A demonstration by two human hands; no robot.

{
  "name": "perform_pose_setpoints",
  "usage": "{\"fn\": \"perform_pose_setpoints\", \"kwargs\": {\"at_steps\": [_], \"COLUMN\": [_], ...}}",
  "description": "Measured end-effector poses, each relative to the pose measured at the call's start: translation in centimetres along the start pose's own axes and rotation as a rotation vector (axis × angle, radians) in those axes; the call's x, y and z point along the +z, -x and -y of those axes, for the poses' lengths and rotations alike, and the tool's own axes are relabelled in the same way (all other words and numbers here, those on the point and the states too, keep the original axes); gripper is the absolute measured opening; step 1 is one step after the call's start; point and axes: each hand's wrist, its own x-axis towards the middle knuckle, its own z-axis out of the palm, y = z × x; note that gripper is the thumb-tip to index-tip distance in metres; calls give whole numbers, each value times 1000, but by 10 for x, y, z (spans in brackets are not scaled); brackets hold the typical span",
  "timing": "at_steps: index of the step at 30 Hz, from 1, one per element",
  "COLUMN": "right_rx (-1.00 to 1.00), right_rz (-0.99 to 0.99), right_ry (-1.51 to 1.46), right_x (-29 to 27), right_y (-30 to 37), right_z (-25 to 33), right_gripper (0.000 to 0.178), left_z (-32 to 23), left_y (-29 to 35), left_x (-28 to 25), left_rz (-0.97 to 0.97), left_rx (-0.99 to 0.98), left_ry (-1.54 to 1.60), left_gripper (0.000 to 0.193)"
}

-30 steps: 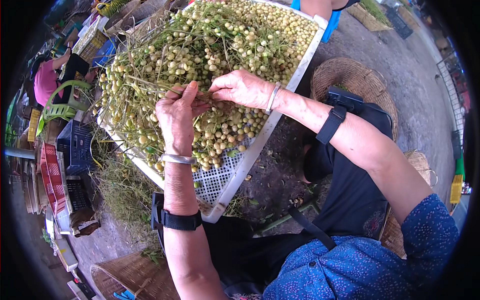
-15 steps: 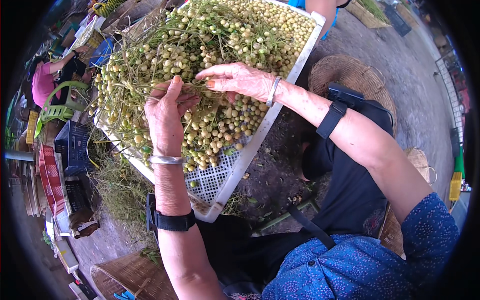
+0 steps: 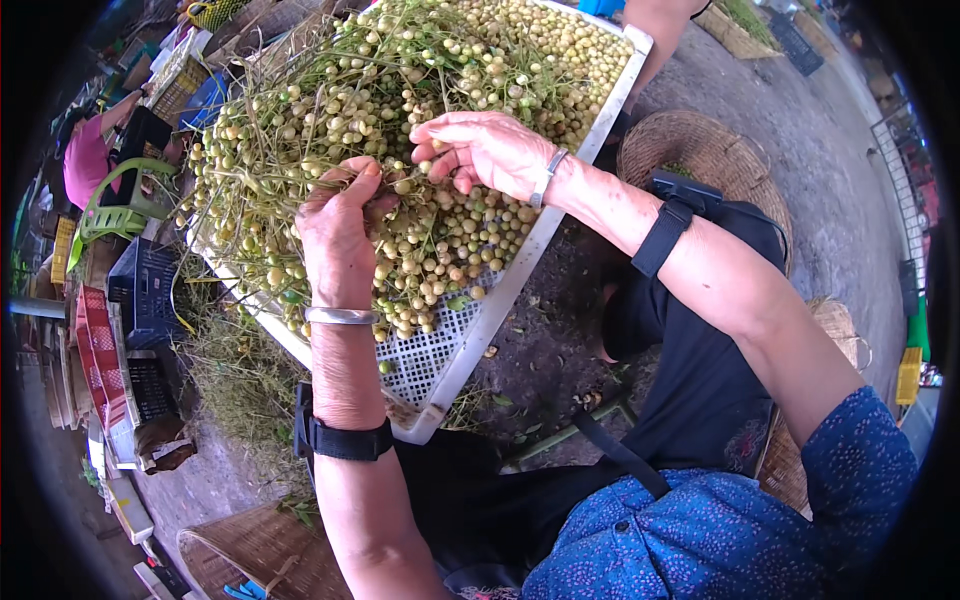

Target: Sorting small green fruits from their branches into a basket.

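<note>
Small round yellow-green fruits [image 3: 470, 240], many still on thin green stems, are heaped in a white slatted plastic tray [image 3: 425, 365] in front of me. My left hand [image 3: 338, 235] is over the left-middle of the heap, thumb and fingers pinched on a fruit stem; its lower fingers are partly hidden among the sprigs. Just to its right, my right hand [image 3: 485, 155] hovers above the fruits with its fingers curved and apart. A few fruits show around its fingertips, and I see none gripped there.
A wicker basket [image 3: 690, 150] stands right of the tray, another [image 3: 270, 550] at lower left. Stripped stems [image 3: 235, 370] lie on the ground left of the tray. Crates [image 3: 150, 290], a green chair [image 3: 120, 215] and a person in pink [image 3: 88, 160] are farther left. Another person's arm [image 3: 655, 40] is beyond the tray.
My right hand has drawn slightly away from the left, its fingers more spread and curled. The left hand has shifted slightly and its thumb has bent inward.
</note>
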Motion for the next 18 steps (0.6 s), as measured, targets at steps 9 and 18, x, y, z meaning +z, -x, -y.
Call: {"fn": "perform_pose_setpoints", "kwargs": {"at_steps": [9,18], "right_rx": [-33,4], "right_rz": [-39,-1], "right_ry": [132,51], "right_x": [27,15], "right_y": [1,-4], "right_z": [-17,-12], "right_gripper": [21,17], "left_z": [7,7], "left_y": [4,1], "left_x": [3,6], "left_rz": [58,81], "left_rx": [6,59], "left_ry": [-12,-35], "left_gripper": [16,17]}}
